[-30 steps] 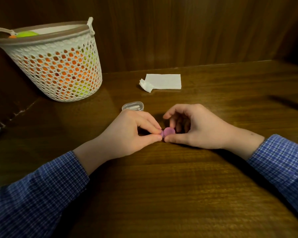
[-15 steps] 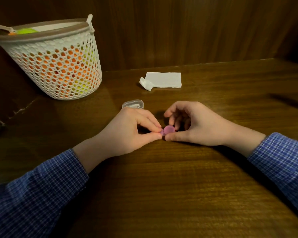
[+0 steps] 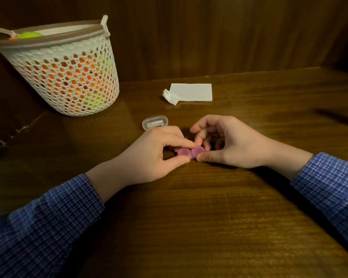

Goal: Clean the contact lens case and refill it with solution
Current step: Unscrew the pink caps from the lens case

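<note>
A small pink contact lens case (image 3: pixel 190 152) with two round caps lies on the wooden table (image 3: pixel 189 217) between my hands. My left hand (image 3: pixel 155 155) pinches its left end between thumb and forefinger. My right hand (image 3: pixel 225 143) holds the right end, thumb at the front and fingers curled behind the right cap. Both caps show side by side. No solution bottle is in view.
A small clear plastic box (image 3: pixel 154 122) lies just behind my left hand. A folded white tissue (image 3: pixel 191 92) sits further back. A white mesh basket (image 3: pixel 64 73) with orange and yellow-green contents stands at the back left against the wooden wall.
My left fingers have shifted slightly left, so both pink caps now show instead of one. Both hands remain on the case in the same spot.
</note>
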Motion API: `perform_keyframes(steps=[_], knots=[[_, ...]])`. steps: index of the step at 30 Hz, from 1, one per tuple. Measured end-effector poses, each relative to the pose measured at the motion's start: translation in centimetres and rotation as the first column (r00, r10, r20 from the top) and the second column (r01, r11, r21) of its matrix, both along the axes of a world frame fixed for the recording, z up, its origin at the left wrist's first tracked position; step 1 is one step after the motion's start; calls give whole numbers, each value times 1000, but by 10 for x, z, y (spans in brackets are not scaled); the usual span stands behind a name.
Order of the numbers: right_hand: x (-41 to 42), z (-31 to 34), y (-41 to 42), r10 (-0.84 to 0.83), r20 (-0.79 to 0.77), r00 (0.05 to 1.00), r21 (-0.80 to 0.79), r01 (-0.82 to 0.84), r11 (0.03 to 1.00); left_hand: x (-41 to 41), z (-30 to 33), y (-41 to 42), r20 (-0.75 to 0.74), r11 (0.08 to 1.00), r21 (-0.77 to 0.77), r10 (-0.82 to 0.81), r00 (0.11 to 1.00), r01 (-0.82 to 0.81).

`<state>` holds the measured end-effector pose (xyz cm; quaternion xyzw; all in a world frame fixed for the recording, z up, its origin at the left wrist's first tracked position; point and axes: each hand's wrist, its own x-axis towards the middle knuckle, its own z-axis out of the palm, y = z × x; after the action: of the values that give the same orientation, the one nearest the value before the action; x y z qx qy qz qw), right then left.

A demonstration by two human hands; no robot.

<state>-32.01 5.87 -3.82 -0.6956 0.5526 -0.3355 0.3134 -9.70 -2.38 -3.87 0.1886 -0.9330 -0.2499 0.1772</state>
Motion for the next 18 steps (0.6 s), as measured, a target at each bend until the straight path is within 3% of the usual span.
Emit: perform_keyframes(steps=[7,18], knots=[[3,-4,1,-58,-9,998,-41,57,998,-1,1,0,56,1000,6,-9,998,9],[3,-1,1,-29,-44,999,-27,27,999,-1,0,0,22,999,28,-20,1000,19]])
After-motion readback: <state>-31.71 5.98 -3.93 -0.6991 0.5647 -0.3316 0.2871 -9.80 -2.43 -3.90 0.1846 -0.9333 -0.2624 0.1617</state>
